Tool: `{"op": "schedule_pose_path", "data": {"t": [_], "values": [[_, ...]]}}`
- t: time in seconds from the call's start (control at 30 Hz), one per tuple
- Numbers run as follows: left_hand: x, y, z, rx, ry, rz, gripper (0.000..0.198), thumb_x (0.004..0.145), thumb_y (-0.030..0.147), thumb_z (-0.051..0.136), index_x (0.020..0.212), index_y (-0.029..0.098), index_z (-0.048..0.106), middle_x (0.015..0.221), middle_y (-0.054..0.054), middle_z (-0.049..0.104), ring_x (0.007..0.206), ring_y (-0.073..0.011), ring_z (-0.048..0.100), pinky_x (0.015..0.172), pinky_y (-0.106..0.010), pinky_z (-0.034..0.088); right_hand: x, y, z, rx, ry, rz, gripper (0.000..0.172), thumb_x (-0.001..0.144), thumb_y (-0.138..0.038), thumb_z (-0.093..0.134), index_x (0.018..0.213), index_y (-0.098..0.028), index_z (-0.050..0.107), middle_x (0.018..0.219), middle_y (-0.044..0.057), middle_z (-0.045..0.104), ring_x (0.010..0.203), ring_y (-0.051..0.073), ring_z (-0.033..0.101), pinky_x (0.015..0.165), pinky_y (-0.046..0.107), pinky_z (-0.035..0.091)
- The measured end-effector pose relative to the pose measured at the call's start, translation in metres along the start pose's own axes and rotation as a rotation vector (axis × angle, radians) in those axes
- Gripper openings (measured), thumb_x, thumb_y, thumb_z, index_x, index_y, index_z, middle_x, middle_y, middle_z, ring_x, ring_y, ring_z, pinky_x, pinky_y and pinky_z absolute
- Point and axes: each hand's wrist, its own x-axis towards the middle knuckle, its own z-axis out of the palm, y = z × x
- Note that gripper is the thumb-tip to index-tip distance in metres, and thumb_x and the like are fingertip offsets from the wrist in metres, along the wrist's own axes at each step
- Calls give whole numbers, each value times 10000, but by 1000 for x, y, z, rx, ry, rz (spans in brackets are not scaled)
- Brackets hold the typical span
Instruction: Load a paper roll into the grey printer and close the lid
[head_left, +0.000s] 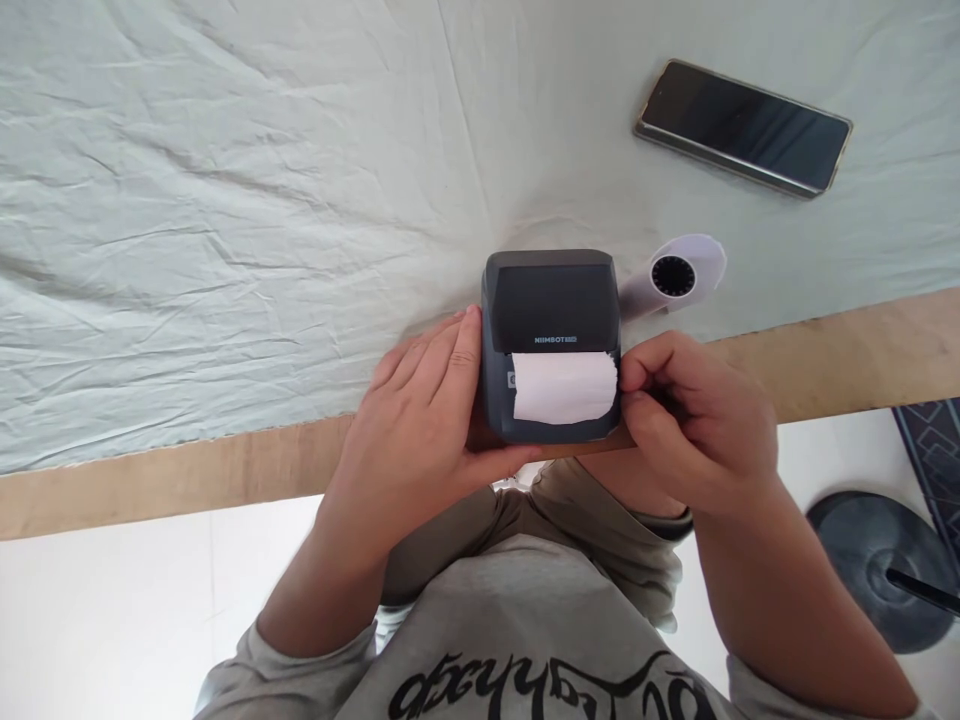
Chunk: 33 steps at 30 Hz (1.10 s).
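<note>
A dark label printer (553, 305) marked NIIMBOT sits at the table's front edge. A strip of white paper (566, 388) with a ragged right edge comes out below its lid and lies over the front. My left hand (416, 420) holds the printer's left side, fingers along the wall and thumb by the front lower edge. At the right side, my right hand (694, 415) is closed, with thumb and forefinger pinched together beside the paper's edge. What that pinch holds, if anything, is hidden.
A white roll-like object (701, 268) with a round black end stands just right of the printer. Farther back lies a phone (746, 125) in a clear case. Wrinkled pale cloth (225, 200) covers the table up to its wooden edge (247, 465). A round black base (862, 560) is on the floor.
</note>
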Motion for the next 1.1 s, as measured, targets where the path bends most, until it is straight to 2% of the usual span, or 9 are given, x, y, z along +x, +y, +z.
{"op": "schedule_pose_path", "data": {"t": [0.13,0.33,0.47,0.73,0.97,1.1], "values": [[0,0,1,4,6,4,1163,1059,894,700,1859,138,326,1755,-288,653,1603,-482,677,1291,-595,574,-1,1,1,2,2,-7,113,921,-121,567,876,-224,558,581,-64,493,466,55,375,444,220,272],[1,1,0,22,6,14,1105,1103,892,617,1840,115,343,1712,-300,684,1573,-481,700,1245,-607,600,0,0,0,18,11,-18,108,938,-132,594,880,-221,572,604,-63,552,472,56,426,451,214,300],[0,-1,0,12,5,28,1111,1094,855,678,1849,117,333,1709,-296,684,1578,-481,696,1260,-603,596,1,0,0,23,21,-1,117,952,-167,586,848,-215,611,563,-55,514,457,63,400,446,228,280],[0,-1,1,-12,23,20,1151,1065,836,745,1878,148,308,1723,-284,679,1572,-493,698,1263,-612,594,-3,4,2,5,76,-8,172,991,-161,608,840,-211,675,562,-42,548,465,67,440,440,213,313],[0,2,1,21,29,31,1138,1072,835,737,1848,114,320,1720,-306,677,1562,-492,707,1257,-616,595,-2,3,-1,-13,57,-70,212,1028,-184,652,817,-200,644,565,-47,532,472,46,414,440,203,297],[0,1,0,4,10,9,1133,1064,859,728,1860,159,328,1735,-282,672,1581,-491,694,1257,-615,596,-2,5,-2,-18,50,-90,289,1066,-245,693,795,-193,606,591,-48,569,480,29,414,448,188,303]]}}
